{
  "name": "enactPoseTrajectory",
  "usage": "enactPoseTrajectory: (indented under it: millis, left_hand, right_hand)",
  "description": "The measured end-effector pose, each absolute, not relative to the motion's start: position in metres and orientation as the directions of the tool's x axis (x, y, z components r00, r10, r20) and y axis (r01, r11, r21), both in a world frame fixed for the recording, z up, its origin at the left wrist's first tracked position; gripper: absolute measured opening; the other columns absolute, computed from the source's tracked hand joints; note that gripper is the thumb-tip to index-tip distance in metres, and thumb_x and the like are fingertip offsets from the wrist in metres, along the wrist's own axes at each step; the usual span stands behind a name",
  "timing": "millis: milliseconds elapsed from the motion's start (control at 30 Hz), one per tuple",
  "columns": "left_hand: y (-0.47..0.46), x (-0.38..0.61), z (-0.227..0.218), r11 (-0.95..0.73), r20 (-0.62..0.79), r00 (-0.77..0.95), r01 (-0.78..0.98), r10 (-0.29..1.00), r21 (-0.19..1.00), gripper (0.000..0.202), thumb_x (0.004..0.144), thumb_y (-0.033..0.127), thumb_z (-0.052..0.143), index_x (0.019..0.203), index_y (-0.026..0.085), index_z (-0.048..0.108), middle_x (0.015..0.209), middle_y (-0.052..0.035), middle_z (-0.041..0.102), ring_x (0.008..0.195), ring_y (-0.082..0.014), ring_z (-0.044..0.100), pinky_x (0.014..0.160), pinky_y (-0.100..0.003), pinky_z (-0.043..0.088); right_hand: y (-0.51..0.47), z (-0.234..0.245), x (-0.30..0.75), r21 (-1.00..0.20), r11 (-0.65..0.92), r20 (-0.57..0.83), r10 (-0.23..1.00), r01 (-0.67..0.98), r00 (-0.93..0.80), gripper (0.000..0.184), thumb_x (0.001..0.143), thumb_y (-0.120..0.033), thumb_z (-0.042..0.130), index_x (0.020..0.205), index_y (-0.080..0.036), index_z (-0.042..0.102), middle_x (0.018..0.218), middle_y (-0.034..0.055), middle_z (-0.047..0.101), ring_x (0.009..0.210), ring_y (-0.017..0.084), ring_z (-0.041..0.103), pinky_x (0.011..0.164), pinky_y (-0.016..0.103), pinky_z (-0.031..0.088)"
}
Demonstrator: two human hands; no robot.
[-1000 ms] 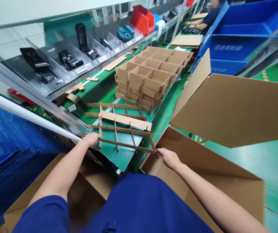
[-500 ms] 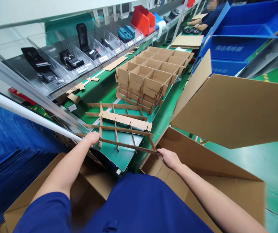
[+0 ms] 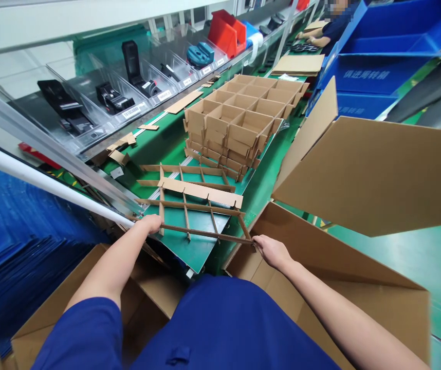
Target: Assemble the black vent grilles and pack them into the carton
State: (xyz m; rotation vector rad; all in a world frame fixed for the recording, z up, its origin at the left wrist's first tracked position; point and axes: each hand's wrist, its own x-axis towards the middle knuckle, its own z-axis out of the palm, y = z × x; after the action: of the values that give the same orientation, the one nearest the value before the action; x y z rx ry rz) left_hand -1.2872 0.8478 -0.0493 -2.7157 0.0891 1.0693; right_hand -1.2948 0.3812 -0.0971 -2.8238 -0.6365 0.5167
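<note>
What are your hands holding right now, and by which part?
Both hands hold a cardboard grid divider by its nearest strip: the left hand at the strip's left end, the right hand at its right end.

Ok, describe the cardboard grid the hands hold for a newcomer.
On the green workbench, find the tall stack of cardboard dividers. Nearer the person lies a flat lattice; only it has the left hand and right hand on its front strip.

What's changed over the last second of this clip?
Very little. The left hand and right hand keep hold of the near strip of the cardboard divider grid, which has shifted slightly toward the right of the view with them. Nothing was let go. The stacked dividers and green mat stayed as they were.
</note>
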Motion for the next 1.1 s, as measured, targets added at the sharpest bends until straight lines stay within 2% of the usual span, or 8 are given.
enactPoseTrajectory:
  millis: [367,500,600,667,733,800,933,1100]
  left_hand:
    - [0.836,-1.300,-0.072,-0.971,-0.552,0.821,0.013,0.147,-0.240,0.040,0.089,0.040,0.055,0.120,0.015,0.053,0.117,-0.0100,0.058,0.102,-0.0222,0.058,0.089,-0.045,0.048]
    - [0.833,-1.304,-0.074,-0.973,-0.449,0.877,0.077,0.168,-0.216,0.038,0.085,0.029,0.053,0.120,0.012,0.051,0.126,-0.0175,0.051,0.104,-0.0267,0.058,0.088,-0.043,0.047]
    - [0.822,-1.311,-0.074,-0.983,-0.342,0.932,0.062,0.120,-0.175,0.048,0.079,0.023,0.052,0.124,0.009,0.049,0.142,-0.0258,0.033,0.123,-0.0361,0.046,0.097,-0.048,0.039]
    - [0.808,-1.317,-0.075,-0.993,-0.282,0.959,-0.025,0.009,-0.119,0.055,0.078,0.027,0.054,0.130,0.011,0.045,0.148,-0.0224,0.028,0.134,-0.0342,0.033,0.107,-0.046,0.029]
    - [0.788,-1.324,-0.080,-0.989,-0.244,0.962,-0.140,-0.123,-0.052,0.056,0.081,0.037,0.054,0.132,0.015,0.044,0.146,-0.0165,0.036,0.134,-0.0282,0.033,0.110,-0.039,0.024]
    - [0.767,-1.331,-0.088,-0.980,-0.208,0.959,-0.196,-0.190,-0.011,0.050,0.087,0.047,0.046,0.127,0.017,0.049,0.133,-0.0135,0.051,0.124,-0.0260,0.043,0.105,-0.036,0.029]
    - [0.736,-1.337,-0.105,-0.992,-0.124,0.985,-0.125,-0.122,-0.023,0.045,0.095,0.045,0.028,0.113,0.016,0.057,0.102,-0.0137,0.062,0.097,-0.0278,0.055,0.086,-0.040,0.037]
    - [0.727,-1.335,-0.114,-0.995,-0.067,0.994,-0.086,-0.083,-0.053,0.045,0.095,0.040,0.030,0.124,0.014,0.052,0.095,-0.0148,0.060,0.091,-0.0295,0.053,0.079,-0.041,0.035]
  right_hand:
    - [0.382,-0.104,-1.297,-0.250,-0.901,-0.290,0.420,0.356,0.860,0.030,0.098,-0.031,0.031,0.098,-0.024,0.061,0.097,0.0032,0.062,0.080,0.015,0.059,0.055,0.024,0.032]
    - [0.384,-0.103,-1.296,-0.257,-0.908,-0.275,0.398,0.332,0.876,0.031,0.098,-0.032,0.032,0.095,-0.024,0.062,0.096,0.0038,0.061,0.079,0.015,0.059,0.054,0.025,0.031]
    - [0.385,-0.104,-1.296,-0.271,-0.902,-0.256,0.405,0.337,0.878,0.028,0.097,-0.030,0.034,0.099,-0.022,0.061,0.101,0.0052,0.061,0.090,0.017,0.058,0.061,0.025,0.036]
    - [0.385,-0.108,-1.297,-0.274,-0.903,-0.261,0.400,0.330,0.879,0.026,0.098,-0.029,0.035,0.103,-0.022,0.059,0.105,0.0049,0.061,0.095,0.016,0.057,0.067,0.024,0.038]
    - [0.386,-0.112,-1.298,-0.281,-0.907,-0.271,0.388,0.313,0.881,0.024,0.098,-0.030,0.035,0.104,-0.022,0.057,0.106,0.0039,0.062,0.095,0.015,0.058,0.070,0.024,0.039]
    - [0.386,-0.116,-1.299,-0.283,-0.916,-0.283,0.365,0.286,0.887,0.023,0.098,-0.031,0.035,0.105,-0.022,0.056,0.104,0.0031,0.063,0.093,0.015,0.058,0.070,0.024,0.039]
    - [0.388,-0.120,-1.300,-0.264,-0.939,-0.287,0.295,0.221,0.911,0.026,0.099,-0.033,0.031,0.112,-0.023,0.051,0.108,0.0046,0.062,0.094,0.017,0.059,0.069,0.025,0.040]
    - [0.392,-0.118,-1.297,-0.215,-0.959,-0.300,0.243,0.183,0.923,0.029,0.099,-0.031,0.029,0.114,-0.021,0.051,0.108,0.0085,0.060,0.094,0.021,0.059,0.067,0.028,0.041]
